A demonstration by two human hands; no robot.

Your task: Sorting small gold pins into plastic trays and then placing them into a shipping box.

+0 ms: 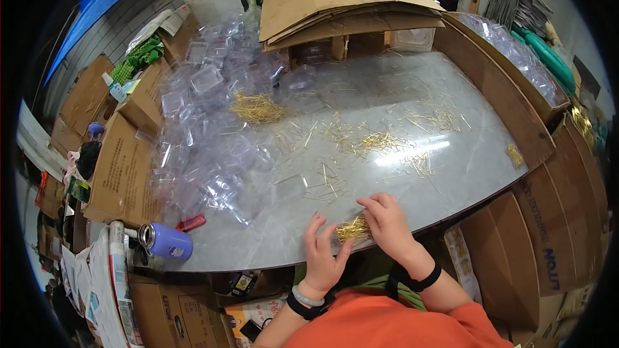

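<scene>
Near the front edge of the grey table (245, 245), a bunch of gold wire pieces (353, 229) lies between my hands, seemingly in a small clear plastic box. My left hand (322, 256) holds its left side, with the index finger at the edge and the thumb along the near side. From the right, my right hand (389, 227) grips it with bent fingers; its thumb is partly hidden. Loose gold wire pieces (380, 142) are scattered beyond my hands, and a thicker heap of gold wire (256, 108) sits farther left.
Clear plastic boxes (209, 84) pile up at the left. A purple bottle (166, 241) lies beside a red tool (191, 222) at the front left. Cardboard sheets (348, 6) form a shelf at the back; a cardboard wall (496, 90) borders the right. One small gold bunch (514, 155) lies at the right edge.
</scene>
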